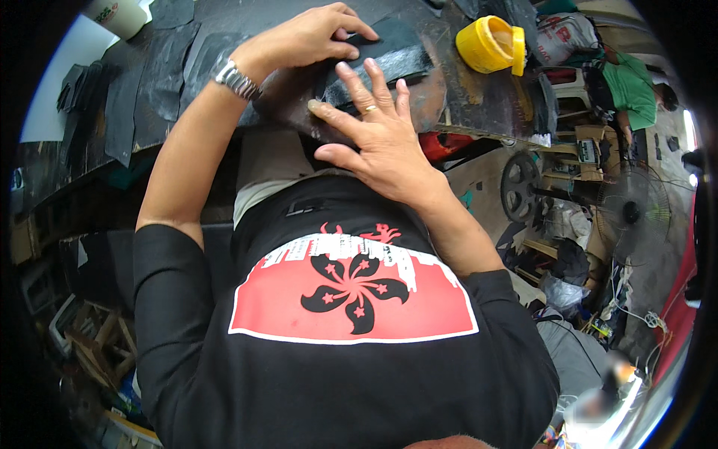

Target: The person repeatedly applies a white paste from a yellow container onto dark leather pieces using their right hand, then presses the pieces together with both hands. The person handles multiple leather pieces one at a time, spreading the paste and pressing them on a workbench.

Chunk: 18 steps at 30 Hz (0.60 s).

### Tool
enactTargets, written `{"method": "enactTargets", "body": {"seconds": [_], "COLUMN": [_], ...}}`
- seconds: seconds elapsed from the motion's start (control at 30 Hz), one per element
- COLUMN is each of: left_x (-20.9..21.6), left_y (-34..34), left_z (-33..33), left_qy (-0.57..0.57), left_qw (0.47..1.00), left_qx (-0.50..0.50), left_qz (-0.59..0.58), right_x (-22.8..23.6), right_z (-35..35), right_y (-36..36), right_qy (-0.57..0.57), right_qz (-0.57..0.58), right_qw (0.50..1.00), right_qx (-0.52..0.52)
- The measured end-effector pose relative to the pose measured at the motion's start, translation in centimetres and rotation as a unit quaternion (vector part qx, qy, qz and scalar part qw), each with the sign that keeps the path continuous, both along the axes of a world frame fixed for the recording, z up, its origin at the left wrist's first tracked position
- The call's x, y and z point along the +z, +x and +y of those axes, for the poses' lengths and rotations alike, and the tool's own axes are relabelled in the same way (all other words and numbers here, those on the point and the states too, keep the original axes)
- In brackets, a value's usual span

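Observation:
A dark, leather-like sheet [396, 37] lies on the workbench in front of me, with a glossy patch [400, 66] along its near part. My left hand [321, 34], a metal watch on its wrist, rests at the sheet's left edge. Its index finger stretches onto the sheet, with the thumb apart from it and the other fingers bent; nothing shows in its grasp. Over the near edge of the sheet, my right hand [378, 138] is spread open, palm down, a ring on one finger. Whether its fingertips touch the surface I cannot tell.
A yellow tub [479, 46] lies tipped at the bench's right, beside a black-and-white bag [565, 37]. Dark cut pieces [161, 67] cover the left side. A white bucket [120, 16] stands far left. Right of the bench are a fan [632, 209] and a person in green [628, 90].

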<state>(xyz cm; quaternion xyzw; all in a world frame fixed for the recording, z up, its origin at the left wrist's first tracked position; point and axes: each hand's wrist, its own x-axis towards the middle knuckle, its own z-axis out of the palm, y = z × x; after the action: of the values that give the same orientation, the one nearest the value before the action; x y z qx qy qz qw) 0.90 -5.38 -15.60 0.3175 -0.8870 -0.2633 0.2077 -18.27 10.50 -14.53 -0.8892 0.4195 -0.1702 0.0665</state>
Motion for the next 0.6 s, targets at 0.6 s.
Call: {"method": "enactTargets", "body": {"seconds": [0.6], "left_x": [-2.0], "left_y": [0.8], "left_z": [2.3], "left_qy": [0.2], "left_qw": [0.938], "left_qx": [0.062], "left_qz": [0.276], "right_x": [9.2], "right_z": [-13.9], "right_y": [-16.1], "right_qy": [0.289], "right_qz": [0.065], "right_qw": [0.883], "right_qx": [-0.364]}}
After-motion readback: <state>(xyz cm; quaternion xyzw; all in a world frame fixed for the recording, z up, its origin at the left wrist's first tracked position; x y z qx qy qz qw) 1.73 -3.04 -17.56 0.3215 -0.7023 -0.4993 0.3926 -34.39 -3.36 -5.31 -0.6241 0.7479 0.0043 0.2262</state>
